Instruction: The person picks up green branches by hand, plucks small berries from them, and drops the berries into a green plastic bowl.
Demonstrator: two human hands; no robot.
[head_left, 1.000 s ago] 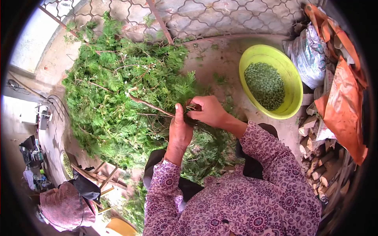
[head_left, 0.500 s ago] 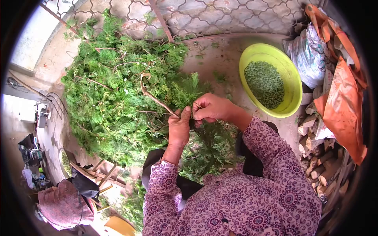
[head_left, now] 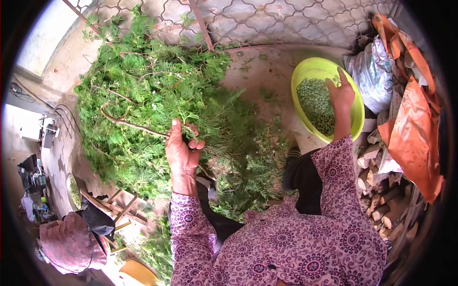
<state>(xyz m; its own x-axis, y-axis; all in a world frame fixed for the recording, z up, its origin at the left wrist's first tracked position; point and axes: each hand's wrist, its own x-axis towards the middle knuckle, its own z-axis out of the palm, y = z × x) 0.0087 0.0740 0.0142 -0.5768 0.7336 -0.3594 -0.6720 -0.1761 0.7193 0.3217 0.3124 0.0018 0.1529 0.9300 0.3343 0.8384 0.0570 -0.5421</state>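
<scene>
Holding the branch [head_left: 138,126] in closed fingers, the left hand [head_left: 181,152] keeps its bare woody stem up over the heap of green sprigs [head_left: 143,95] on the floor, the leafy end trailing toward the lap. The right hand [head_left: 341,93] is over the yellow bowl [head_left: 355,107], palm down, fingers loosely spread above the small green seeds [head_left: 315,105]; whether anything remains in it cannot be told. To do this well, the release is best made low and over the middle of the bowl so nothing bounces over the rim. A firm grip near the fork would keep the branch from twisting. Sacks [head_left: 377,71] and stacked firewood [head_left: 386,200] crowd the bowl's far side, so a wide sweep could tip it
</scene>
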